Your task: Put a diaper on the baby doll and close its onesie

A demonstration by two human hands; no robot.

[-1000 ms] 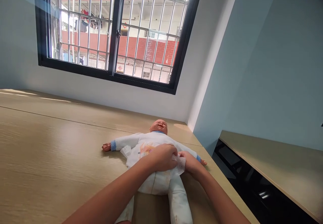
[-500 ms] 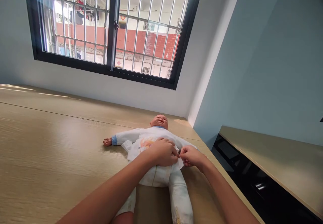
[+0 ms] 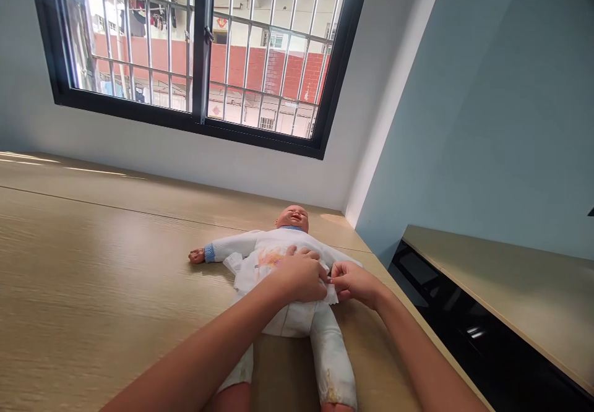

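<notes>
A baby doll (image 3: pixel 241 243) in a white top with blue cuffs and collar and white trousers lies on its back on the wooden table. Around its waist sits a white diaper (image 3: pixel 266 262) with an orange print on the front. My left hand (image 3: pixel 304 276) lies over the diaper's front, its fingers bent down on the edge at the doll's right-hand side in view. Close beside it, my right hand (image 3: pixel 353 283) pinches the diaper's side edge between thumb and fingers. Both hands nearly meet there, and they partly hide the edge.
The wooden tabletop (image 3: pixel 106 288) reaches to the wall under a barred window (image 3: pixel 204 59). To the right, past the table's edge, stands a lower wooden surface (image 3: pixel 510 270) with a glossy black front (image 3: pixel 464 325). A blue wall rises behind it.
My right hand has shifted slightly, its fingers still at the diaper's side edge. My left hand stays on the front, its fingers a little more raised. The view has tilted slightly.
</notes>
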